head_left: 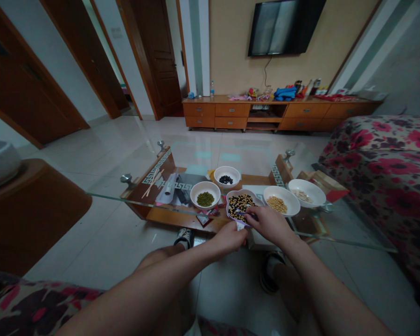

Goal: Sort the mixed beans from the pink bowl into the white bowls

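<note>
My right hand (268, 224) reaches over a lobed white dish with a purple rim (240, 207), which is heaped with mixed dark and pale beans. Its fingers pinch what looks like a small spoon (248, 215) among the beans. My left hand (229, 238) is at the dish's near edge and seems to grip it, with a small white part showing by the fingers (238, 226). Around the dish stand white bowls of green mung beans (205, 194), black beans (226, 176), yellow soybeans (277, 201) and pale pieces (303, 193).
The bowls rest on the wooden lower shelf (175, 217) of a glass-topped coffee table (108, 196), beside thin wooden sticks (152, 183) and a foil-like roll (168, 191). Floral sofas (388, 172) flank it; a low wooden cabinet (280, 111) stands beyond.
</note>
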Tool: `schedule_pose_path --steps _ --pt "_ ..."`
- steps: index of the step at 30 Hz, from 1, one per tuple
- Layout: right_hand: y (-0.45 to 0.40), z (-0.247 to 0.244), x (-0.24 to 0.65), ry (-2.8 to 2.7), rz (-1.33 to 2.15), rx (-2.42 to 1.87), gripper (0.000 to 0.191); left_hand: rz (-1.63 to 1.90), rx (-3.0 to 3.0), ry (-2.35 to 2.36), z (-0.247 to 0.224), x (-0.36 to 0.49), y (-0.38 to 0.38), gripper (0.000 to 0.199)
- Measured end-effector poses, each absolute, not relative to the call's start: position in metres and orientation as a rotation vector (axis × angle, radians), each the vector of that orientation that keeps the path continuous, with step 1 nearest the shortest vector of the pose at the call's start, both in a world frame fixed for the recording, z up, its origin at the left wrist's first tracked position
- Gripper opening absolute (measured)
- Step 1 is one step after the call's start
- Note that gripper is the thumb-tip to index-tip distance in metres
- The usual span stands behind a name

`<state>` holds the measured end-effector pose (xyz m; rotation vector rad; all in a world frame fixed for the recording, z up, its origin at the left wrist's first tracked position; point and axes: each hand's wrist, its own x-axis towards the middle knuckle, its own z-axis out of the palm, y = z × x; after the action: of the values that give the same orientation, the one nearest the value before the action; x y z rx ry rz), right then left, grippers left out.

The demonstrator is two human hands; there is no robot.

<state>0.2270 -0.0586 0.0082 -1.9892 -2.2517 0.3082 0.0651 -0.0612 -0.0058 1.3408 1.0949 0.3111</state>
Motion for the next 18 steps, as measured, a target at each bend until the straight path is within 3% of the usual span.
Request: schedule_pose_path --steps 18 --pt "-0.0577 0.0043 0.2287 -2.236 0.271 -1.957 0.028 0.314 1.359 1.054 -0.009 0.0654 -0.06 0.012"
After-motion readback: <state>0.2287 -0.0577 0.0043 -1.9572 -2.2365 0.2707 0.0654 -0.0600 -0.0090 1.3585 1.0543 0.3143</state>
